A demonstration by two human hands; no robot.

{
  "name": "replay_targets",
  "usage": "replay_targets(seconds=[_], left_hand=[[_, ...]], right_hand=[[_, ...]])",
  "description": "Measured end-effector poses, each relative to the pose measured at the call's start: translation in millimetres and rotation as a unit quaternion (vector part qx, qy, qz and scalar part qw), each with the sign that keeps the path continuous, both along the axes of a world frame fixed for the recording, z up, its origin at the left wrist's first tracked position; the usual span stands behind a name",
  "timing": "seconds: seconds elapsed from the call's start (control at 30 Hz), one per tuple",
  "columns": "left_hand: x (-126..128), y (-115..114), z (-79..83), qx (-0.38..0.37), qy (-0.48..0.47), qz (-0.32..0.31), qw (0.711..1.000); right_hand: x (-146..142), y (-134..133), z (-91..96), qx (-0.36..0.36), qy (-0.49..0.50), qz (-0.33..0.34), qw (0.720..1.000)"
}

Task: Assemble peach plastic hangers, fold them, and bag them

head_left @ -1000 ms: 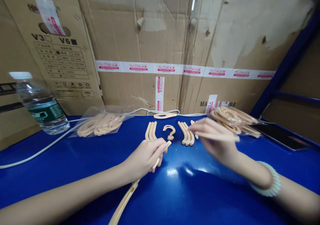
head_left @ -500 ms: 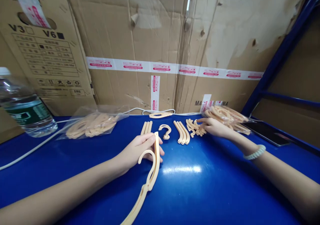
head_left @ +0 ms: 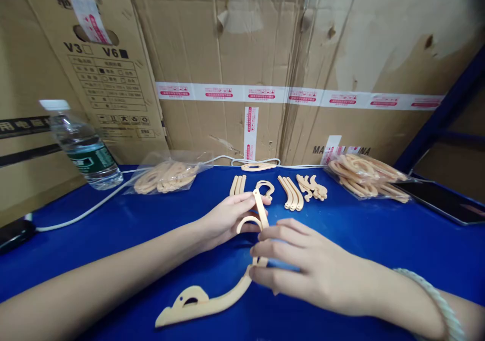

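Observation:
A beige folding clothes hanger (head_left: 217,303), partly assembled, lies across both hands, its hook curling up and one arm reaching down to the left with a small notched piece on it. My left hand (head_left: 223,222) is closed around the upper arm of the hanger, near its holed end. Over the middle joint, my right hand (head_left: 306,265) has its fingers curled against the hanger. Its fingertips hide the joint, and I cannot make out whether a small part is between them. Just beyond the left hand lies a loose hook (head_left: 267,187).
Straight arm pieces (head_left: 237,185), curved arm pieces (head_left: 291,193) and small notched pieces (head_left: 312,187) lie behind the hands. Bagged hanger parts sit left (head_left: 166,177) and right (head_left: 364,174). A water bottle (head_left: 89,154), white cable (head_left: 91,212) and dark tablet (head_left: 447,199) flank the blue table.
My right hand has left the pile of small notched pieces and come to the middle of the hanger. The view has shifted left; the hanger's lower arm now shows more fully.

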State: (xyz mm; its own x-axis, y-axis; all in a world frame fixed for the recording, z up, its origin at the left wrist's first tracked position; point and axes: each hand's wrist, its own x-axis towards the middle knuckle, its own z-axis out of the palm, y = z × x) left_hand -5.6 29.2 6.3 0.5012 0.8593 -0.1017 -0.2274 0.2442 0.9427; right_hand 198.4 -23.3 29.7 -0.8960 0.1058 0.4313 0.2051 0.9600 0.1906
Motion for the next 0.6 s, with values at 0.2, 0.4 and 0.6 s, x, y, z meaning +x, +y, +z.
replay_targets(seconds=[0.2, 0.4, 0.6], left_hand=[[5, -12, 9.7, -0.016, -0.006, -0.005, 1.0], [-6, -13, 27.1, 0.052, 0.051, 0.103, 0.992], [-13, -49, 54.3, 0.242, 0.151, 0.148, 0.947]], right_hand=[[0, 2, -18.9, 0.091, 0.035, 0.015, 0.995], [9, 13, -17.7, 0.075, 0.055, -0.033, 0.995], [14, 22, -15.9, 0.059, 0.046, -0.096, 0.992]])
